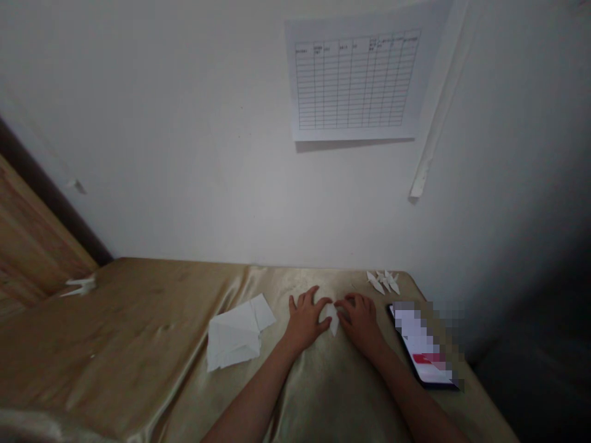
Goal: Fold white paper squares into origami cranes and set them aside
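Note:
A small folded white paper (333, 322), narrow and pointed at its lower end, lies on the cloth between my hands. My left hand (305, 321) has its thumb and index finger at the paper's left edge, the other fingers spread on the cloth. From the other side, my right hand (362, 323) grips the right edge with bent fingers. Fingertips hide part of the upper end. Left of my hands is a loose pile of white paper sheets (234, 335). Several small folded paper pieces (384, 282) lie behind my right hand.
A phone (422, 351) with a lit screen, partly pixelated, lies to the right. The table wears a shiny gold cloth (138, 344). White scraps (80, 285) sit at the far left. On the wall (184, 154) behind hangs a printed table sheet (355, 80).

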Action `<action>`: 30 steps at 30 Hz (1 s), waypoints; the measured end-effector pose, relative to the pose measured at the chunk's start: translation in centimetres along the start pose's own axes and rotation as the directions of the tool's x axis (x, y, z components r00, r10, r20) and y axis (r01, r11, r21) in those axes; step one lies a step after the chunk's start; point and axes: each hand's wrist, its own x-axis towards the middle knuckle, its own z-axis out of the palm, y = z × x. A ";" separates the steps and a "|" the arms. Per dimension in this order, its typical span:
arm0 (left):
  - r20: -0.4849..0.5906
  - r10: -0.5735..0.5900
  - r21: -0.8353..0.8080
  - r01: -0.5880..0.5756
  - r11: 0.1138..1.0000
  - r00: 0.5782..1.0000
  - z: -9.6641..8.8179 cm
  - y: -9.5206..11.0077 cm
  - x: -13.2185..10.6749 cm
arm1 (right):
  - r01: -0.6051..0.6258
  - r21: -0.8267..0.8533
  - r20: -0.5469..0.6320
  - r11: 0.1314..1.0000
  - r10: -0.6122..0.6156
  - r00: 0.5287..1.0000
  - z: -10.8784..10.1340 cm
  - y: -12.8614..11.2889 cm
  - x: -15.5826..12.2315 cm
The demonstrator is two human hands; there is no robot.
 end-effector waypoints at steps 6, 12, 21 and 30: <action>-0.009 0.003 -0.040 -0.003 0.999 1.000 -0.3 0.0 0.2 | 0.007 0.041 -0.004 0.999 -0.007 1.000 -0.2 0.0 0.2; -0.001 -0.044 -0.057 0.044 0.997 0.999 -0.1 0.0 0.4 | 0.007 0.071 0.074 0.997 -0.013 0.997 -0.5 0.3 0.3; 0.095 -0.040 -0.069 0.047 0.997 0.995 -0.4 -0.6 0.3 | 0.018 0.068 0.192 0.998 -0.031 0.981 -1.4 0.5 0.0; 0.130 -0.029 -0.070 0.038 0.997 0.991 -0.8 -0.4 -0.2 | 0.016 0.072 0.260 0.997 -0.034 0.965 -1.8 0.8 -0.1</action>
